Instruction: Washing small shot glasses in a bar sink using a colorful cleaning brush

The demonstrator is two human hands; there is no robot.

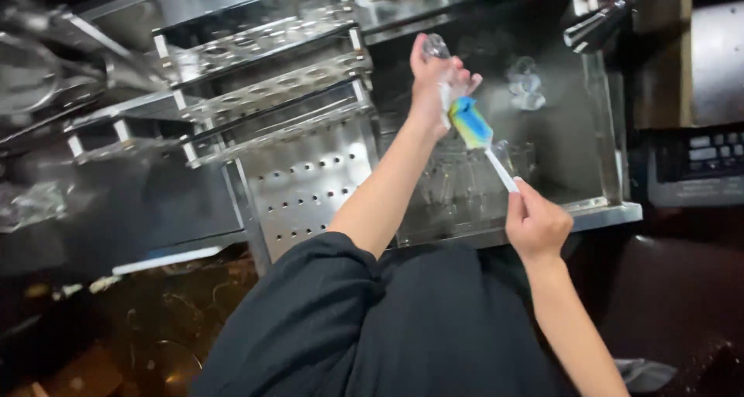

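Glass (438, 50), clear and small, sits in the left hand (435, 87), which is raised above the sink (604, 207) with its fingers wrapped around it; the closed end shows above the fingers, so the opening seems to point down and toward the person, though the lower part is hard to see through the hand. The right hand (535, 225) is lower and nearer to the body, closed around the white handle of a brush (470, 124). The brush has a sponge head, blue with some yellow and green, and this head is touching the underside of the left hand, at or just inside the mouth of the glass. The long axis of the brush runs on a slant from the right hand up and to the left, roughly in one line with the glass. Inside the sink more clear glasses (525, 83) lie in water, well below the held one. To the left stands a metal rack (263, 79) with round holes and a perforated plate, and a tap (601, 25) reaches in from the upper right. The dark sleeve belongs to the left arm.
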